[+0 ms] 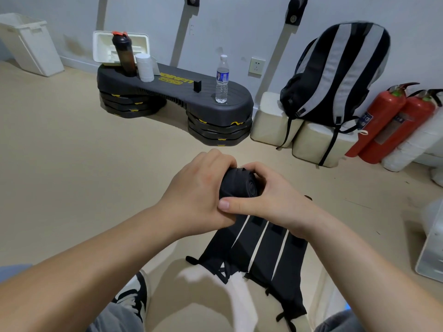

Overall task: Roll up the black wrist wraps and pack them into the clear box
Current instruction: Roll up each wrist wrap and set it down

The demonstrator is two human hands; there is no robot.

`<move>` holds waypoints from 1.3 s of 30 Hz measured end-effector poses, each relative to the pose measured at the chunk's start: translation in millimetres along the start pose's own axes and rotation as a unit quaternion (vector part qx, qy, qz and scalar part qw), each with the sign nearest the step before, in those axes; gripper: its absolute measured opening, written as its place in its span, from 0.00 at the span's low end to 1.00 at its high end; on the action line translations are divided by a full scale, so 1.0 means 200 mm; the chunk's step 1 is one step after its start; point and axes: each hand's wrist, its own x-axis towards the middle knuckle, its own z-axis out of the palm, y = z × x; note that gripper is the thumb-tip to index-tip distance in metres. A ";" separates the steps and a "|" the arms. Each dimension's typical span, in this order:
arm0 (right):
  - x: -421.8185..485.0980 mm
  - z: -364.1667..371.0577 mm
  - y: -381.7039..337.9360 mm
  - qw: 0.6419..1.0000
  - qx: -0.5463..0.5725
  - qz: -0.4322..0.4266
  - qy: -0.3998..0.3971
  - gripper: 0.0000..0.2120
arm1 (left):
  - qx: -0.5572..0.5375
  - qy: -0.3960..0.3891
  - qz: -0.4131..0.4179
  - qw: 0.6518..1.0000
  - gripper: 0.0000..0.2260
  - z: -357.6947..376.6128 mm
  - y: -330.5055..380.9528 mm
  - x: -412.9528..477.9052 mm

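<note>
Holding a rolled black wrist wrap (pixel 239 185) in curled fingers (pixel 239 204), left hand (pixel 199 188) and right hand (pixel 273 197) touched above the floor (pixel 72 164), where further wraps (pixel 261 255) lay flat side by side.

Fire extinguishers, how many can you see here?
2 fire extinguishers, both at the right by the wall: one beside the striped backpack, the other just right of it. More may be hidden off-frame.
</note>
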 end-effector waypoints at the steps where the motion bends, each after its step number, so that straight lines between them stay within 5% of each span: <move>1: 0.00 0.00 0.00 1.000 -0.014 -0.004 0.004 0.31 | 0.009 0.003 0.011 1.000 0.27 0.01 0.00 0.00; 7: 0.01 0.01 0.01 0.998 -0.054 -0.003 0.012 0.32 | 0.039 -0.005 0.045 0.998 0.27 0.02 -0.01 0.00; 11: 0.02 -0.01 0.02 0.997 0.065 0.035 0.006 0.27 | -0.081 -0.056 -0.022 0.995 0.35 -0.01 -0.03 -0.01; 15: 0.02 -0.03 0.03 0.978 0.199 0.063 -0.031 0.25 | -0.289 -0.076 -0.149 0.943 0.40 -0.08 0.02 -0.03; 22: -0.09 0.01 0.03 0.952 0.293 0.048 -0.068 0.25 | -0.427 -0.066 -0.195 0.880 0.35 -0.15 0.12 -0.10; 29: -0.24 0.03 0.07 0.992 -0.041 0.082 -0.088 0.29 | -0.308 -0.121 -0.205 0.921 0.33 0.00 0.10 -0.23; 34: -0.27 0.04 0.15 0.990 -0.092 0.096 -0.043 0.23 | -0.126 -0.224 -0.201 0.945 0.38 0.11 0.00 -0.26; 39: -0.24 0.11 0.28 0.983 -0.151 0.101 -0.035 0.22 | -0.081 -0.277 -0.217 0.932 0.40 0.32 -0.09 -0.26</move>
